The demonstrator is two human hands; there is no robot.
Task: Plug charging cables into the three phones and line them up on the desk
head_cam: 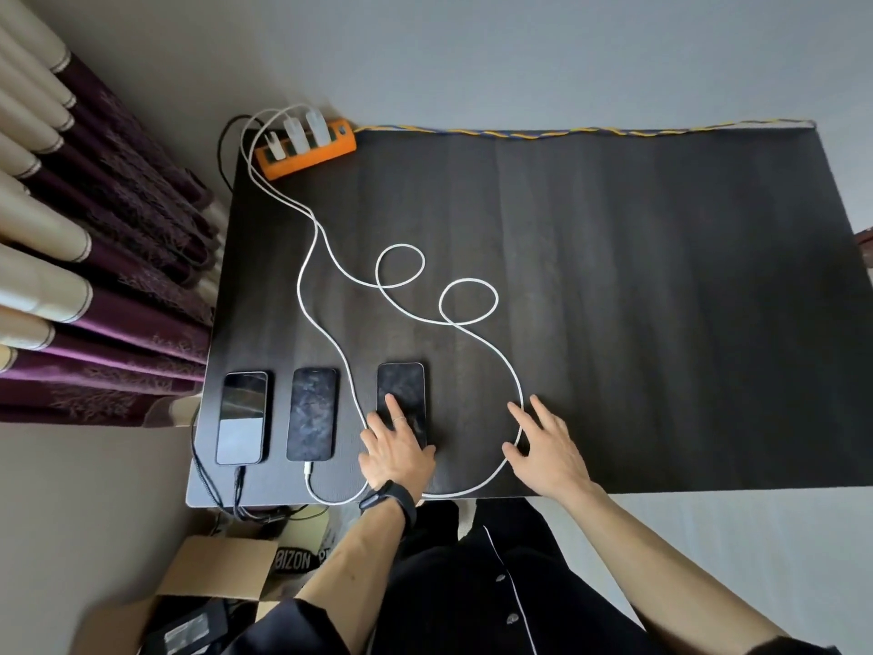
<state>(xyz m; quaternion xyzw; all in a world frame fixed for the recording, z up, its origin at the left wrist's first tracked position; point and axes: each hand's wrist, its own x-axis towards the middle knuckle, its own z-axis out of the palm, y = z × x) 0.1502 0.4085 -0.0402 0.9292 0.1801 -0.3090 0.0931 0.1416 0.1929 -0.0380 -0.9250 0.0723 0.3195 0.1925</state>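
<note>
Across the dark, matte, wood-grained counter (614, 276), a broad rectangle, three phones lie flat near the front edge, each a slim glossy slab with its long axis running from the near edge toward the back, charging ends pointing at the person. Far left hang purple and cream curtains (94, 257) in soft folds. At the back-left corner sits an orange power strip (307, 151) with white chargers in it. Two braided white cables (411, 295) snake forward in loose loops. The left phone (242, 417) reflects light and takes a black cable (238, 484) at its near end; the middle phone (312, 413), smudged and dark, has a white plug (308, 468) at its near end. The right phone (402, 399) stands a little apart from those two. The left hand (397, 451), fingers spread, presses flat on that phone's lower half, covering its near end. The right hand (548, 446) rests with fingers splayed over a white cable's curve, gripping nothing.
</note>
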